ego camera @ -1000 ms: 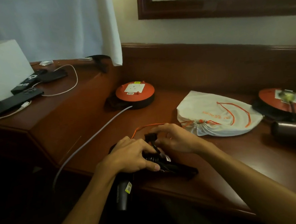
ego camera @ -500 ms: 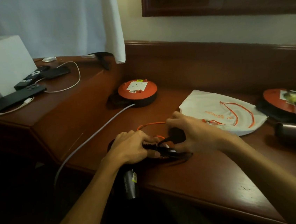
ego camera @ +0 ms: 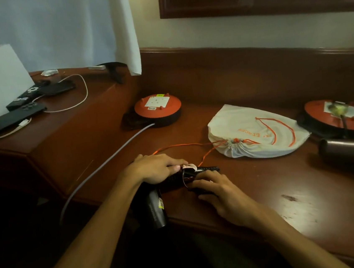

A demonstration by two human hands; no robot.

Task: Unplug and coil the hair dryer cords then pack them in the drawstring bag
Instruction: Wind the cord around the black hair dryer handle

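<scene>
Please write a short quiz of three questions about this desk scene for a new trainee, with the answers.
1. True or false: the drawstring bag has its mouth cinched shut.
2. What does the left hand hold? A) the coiled black cord B) a phone C) the curtain
3. Fill in: a plug still sits in the orange socket reel on the ____ side of the desk.

Key: 1 true; 2 A; 3 right. The right hand grips the same cord bundle.
</scene>
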